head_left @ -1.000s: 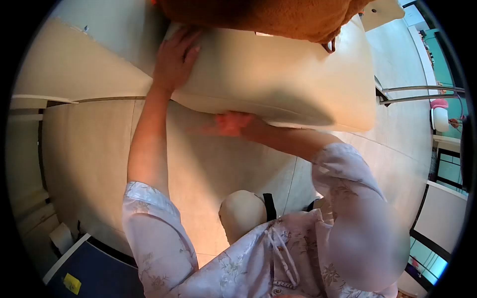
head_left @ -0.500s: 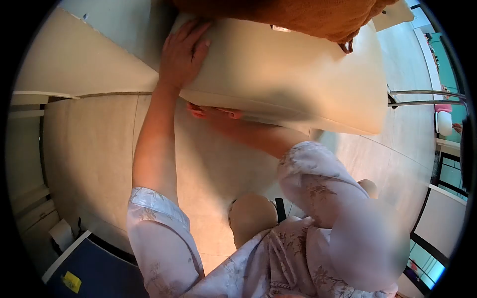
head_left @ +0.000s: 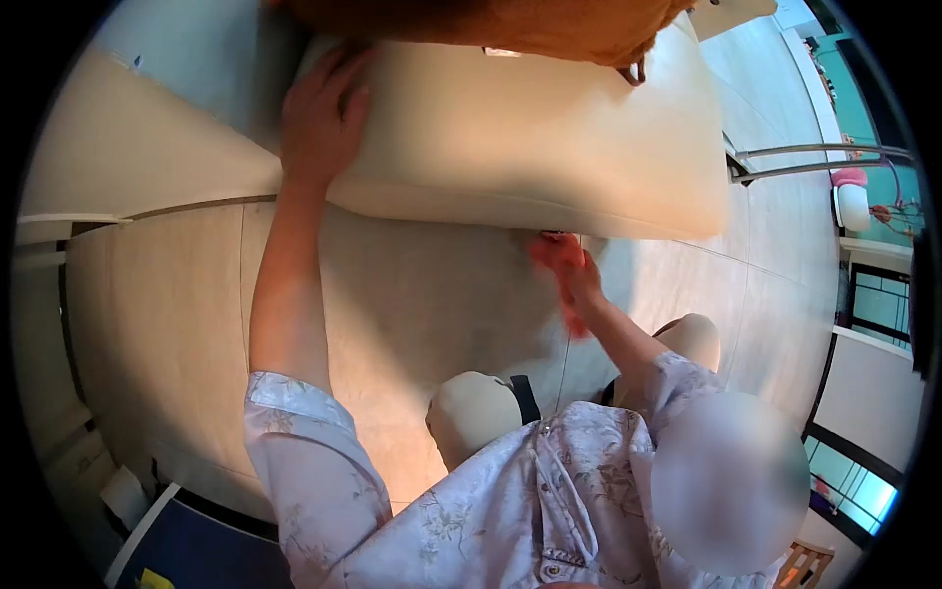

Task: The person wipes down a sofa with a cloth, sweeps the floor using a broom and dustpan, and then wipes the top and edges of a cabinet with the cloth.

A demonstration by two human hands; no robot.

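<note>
A cream padded seat (head_left: 510, 147) spans the top middle, with a brown plush cloth (head_left: 491, 25) over its far side. My left hand (head_left: 322, 118) lies on the seat's left part, fingers spread and holding nothing. Below the seat's front edge, my right hand (head_left: 585, 280) is closed on a red cloth (head_left: 559, 257), which bunches at the edge and hangs down towards the floor. A small pale label shows under the plush cloth.
Pale floor tiles (head_left: 412, 294) lie beneath the seat. A dark blue panel (head_left: 201, 545) with a white edge stands at the lower left. Metal tubes (head_left: 814, 162) and a white round object (head_left: 852, 208) are at the right. My knees are below.
My right hand went left along the seat's front edge, then came back to the right and nearer my body with the red cloth. My left hand stays on the seat.
</note>
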